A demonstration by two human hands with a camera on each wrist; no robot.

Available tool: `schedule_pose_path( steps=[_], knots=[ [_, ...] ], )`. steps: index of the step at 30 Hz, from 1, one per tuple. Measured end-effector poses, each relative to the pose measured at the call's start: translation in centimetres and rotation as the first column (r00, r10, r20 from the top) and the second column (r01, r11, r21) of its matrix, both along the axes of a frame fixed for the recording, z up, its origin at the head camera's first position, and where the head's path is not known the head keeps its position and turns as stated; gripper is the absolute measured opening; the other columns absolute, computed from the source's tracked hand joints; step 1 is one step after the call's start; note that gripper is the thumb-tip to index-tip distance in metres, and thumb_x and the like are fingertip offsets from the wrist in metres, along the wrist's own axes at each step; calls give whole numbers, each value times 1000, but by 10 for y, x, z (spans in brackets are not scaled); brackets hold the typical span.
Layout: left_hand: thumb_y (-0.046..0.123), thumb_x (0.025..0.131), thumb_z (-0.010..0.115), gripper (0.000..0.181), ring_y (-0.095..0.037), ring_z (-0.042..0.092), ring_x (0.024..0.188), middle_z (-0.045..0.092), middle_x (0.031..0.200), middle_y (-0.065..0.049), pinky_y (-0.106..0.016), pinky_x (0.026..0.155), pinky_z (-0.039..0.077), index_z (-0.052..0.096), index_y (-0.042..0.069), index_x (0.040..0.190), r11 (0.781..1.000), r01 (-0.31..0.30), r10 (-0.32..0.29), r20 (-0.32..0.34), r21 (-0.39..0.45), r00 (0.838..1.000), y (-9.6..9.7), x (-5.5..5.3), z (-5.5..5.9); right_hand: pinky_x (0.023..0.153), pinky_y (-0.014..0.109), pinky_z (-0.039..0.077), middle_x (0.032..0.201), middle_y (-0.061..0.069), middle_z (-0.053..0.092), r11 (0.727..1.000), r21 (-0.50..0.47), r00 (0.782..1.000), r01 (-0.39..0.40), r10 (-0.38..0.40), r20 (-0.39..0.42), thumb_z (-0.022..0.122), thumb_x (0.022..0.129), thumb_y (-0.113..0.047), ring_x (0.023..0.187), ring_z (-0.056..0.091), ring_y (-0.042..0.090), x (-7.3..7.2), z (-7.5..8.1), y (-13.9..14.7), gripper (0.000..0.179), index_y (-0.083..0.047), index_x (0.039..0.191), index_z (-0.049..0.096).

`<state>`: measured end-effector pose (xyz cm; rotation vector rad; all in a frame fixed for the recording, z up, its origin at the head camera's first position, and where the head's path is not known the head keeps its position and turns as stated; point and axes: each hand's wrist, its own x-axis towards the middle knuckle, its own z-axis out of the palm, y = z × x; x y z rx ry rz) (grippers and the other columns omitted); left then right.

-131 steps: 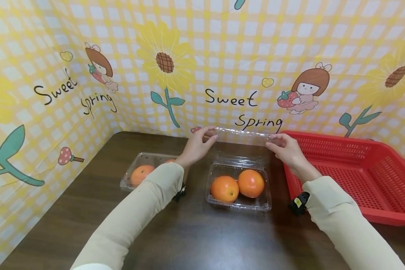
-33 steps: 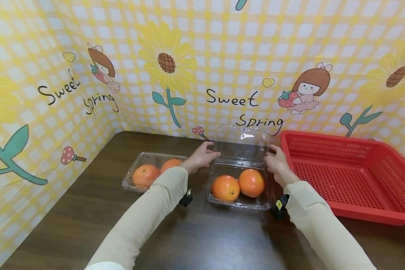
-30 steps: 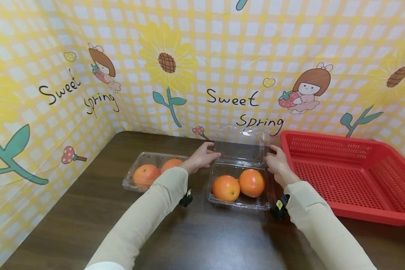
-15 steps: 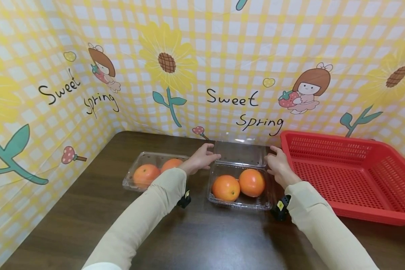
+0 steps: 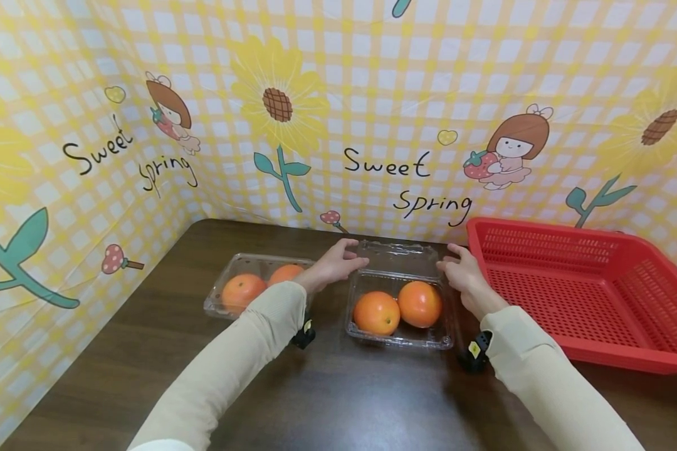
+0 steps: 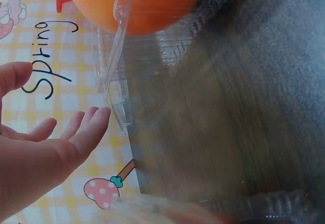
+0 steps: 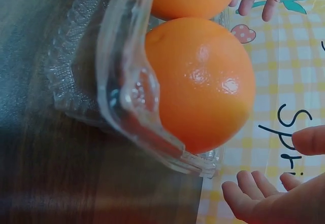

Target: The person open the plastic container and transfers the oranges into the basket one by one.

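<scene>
Two oranges (image 5: 376, 313) sit in the base of a clear plastic clamshell box (image 5: 399, 342) at the middle of the table. The box's lid (image 5: 397, 258) lies folded back behind it, toward the patterned cloth. My left hand (image 5: 334, 264) is at the left of the lid, fingers apart and slightly bent, gripping nothing. On the other side, my right hand (image 5: 466, 275) has its thumb and fingers spread near the lid's right edge. In the right wrist view an orange (image 7: 198, 87) shows large behind the box rim, the right hand (image 7: 279, 201) loosely extended beyond it.
A second clear box (image 5: 217, 300) with oranges stands at the left, partly hidden behind my left arm. To the right is a red perforated plastic basket (image 5: 626, 360). A yellow checked cloth (image 5: 327, 113) hangs along the table's back and left edges.
Both hands earlier held the raised lid's front edge, then came down to its sides. Over the last second the lid has tipped back and down while the hands stayed beside it.
</scene>
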<state>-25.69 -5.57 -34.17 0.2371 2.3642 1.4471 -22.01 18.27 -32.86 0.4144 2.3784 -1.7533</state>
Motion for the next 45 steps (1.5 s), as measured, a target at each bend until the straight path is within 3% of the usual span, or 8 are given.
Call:
schedule_pose_path(
  steps=[6, 10, 19, 31, 45],
  knots=[
    [24, 87, 55, 56, -28, 43, 113, 43, 127, -18, -40, 90, 40, 31, 7, 135, 1000, -6, 5, -71, -13, 997, -4, 1, 3, 101, 47, 25, 139, 22, 25, 999, 44, 1000, -25, 25, -7, 42, 91, -8, 126, 27, 34, 5, 2, 0, 59, -4, 141, 12],
    [22, 87, 55, 54, -28, 45, 112, 44, 125, -18, -40, 88, 42, 32, 6, 134, 1000, 1, 0, -132, 14, 991, -7, 4, 4, 100, 48, 26, 138, 24, 26, 993, 83, 995, -88, 91, -35, 42, 91, -8, 124, 29, 35, 12, 3, 0, 58, -3, 141, 13],
    [18, 86, 57, 47, -27, 47, 111, 47, 120, -17, -38, 91, 41, 40, 7, 129, 999, 54, -49, -312, 7, 949, -11, 18, 2, 99, 50, 27, 137, 26, 26, 974, 105, 975, -202, 210, -69, 44, 91, -9, 123, 30, 38, 26, 6, 1, 58, -2, 140, 13],
    [14, 85, 58, 46, -29, 48, 108, 50, 118, -17, -40, 87, 43, 42, 3, 127, 993, 115, -99, -436, 10, 895, -16, 37, -5, 100, 51, 26, 136, 25, 27, 963, 88, 963, -254, 261, -74, 44, 91, -10, 123, 29, 37, 39, 4, 1, 57, -2, 140, 15],
    [13, 84, 60, 46, -28, 46, 110, 46, 119, -17, -39, 85, 45, 45, 1, 126, 995, 101, -89, -417, 6, 905, -19, 45, -23, 99, 52, 26, 135, 24, 29, 948, 57, 944, -313, 317, -95, 44, 92, -12, 123, 29, 37, 52, 0, 4, 54, -2, 138, 18]
  ],
)
